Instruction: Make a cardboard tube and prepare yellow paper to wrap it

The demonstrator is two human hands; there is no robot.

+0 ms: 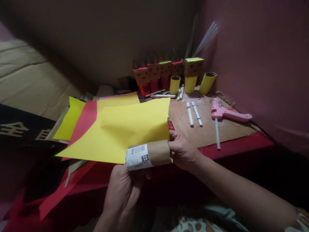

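Note:
A brown cardboard tube with a white barcode label lies sideways along the near edge of a yellow paper sheet. My right hand grips the tube's right end, fingers partly behind it and at the sheet's corner. From below, my left hand is closed around the tube's left end and the paper's edge; its fingertips are mostly hidden under them. The sheet curves upward at its right side, above the table.
Behind stand cardboard figures, a yellow tube and a leaning yellow tube. Markers and a pink glue gun with a glue stick lie on a cardboard mat. Red paper lies left. A wall rises right.

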